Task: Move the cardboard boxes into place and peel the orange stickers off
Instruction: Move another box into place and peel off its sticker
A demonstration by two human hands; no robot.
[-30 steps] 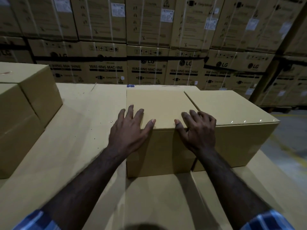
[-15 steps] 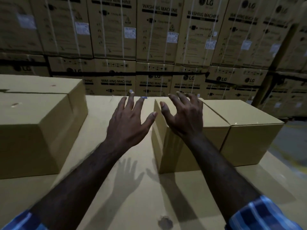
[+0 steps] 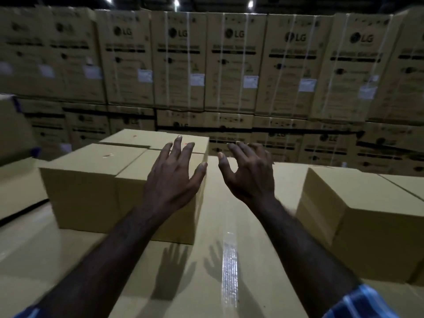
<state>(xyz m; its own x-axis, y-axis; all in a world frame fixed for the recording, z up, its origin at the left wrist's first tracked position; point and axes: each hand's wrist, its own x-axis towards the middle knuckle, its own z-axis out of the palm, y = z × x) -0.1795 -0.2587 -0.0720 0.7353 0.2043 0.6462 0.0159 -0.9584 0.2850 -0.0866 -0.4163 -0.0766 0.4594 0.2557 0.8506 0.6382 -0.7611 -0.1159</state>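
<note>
Both hands have lifted off the box they were pressing a second ago and now hang in the air with nothing in them, while the view has swung so that a different cluster of boxes lies under the left hand (image 3: 171,180). Its fingers are spread and nearly straight, palm down, over the near right corner of a plain cardboard box (image 3: 128,191); whether it touches the cardboard cannot be told. The right hand (image 3: 249,174) is just beside it, palm turned inward, fingers loosely curved and apart, above the bare cardboard surface (image 3: 229,216) on which the boxes stand.

Left of the left hand, on top of a neighbouring box (image 3: 87,161), a small orange sticker (image 3: 107,155) shows; another orange fleck (image 3: 135,135) lies on a box beyond the fingertips, too blurred to read. Well to the right of the right hand stands another plain box (image 3: 358,221). A strip of shiny tape (image 3: 230,267) runs along the surface below the right wrist. Beyond both hands rises a wall of strapped LG cartons (image 3: 234,65).
</note>
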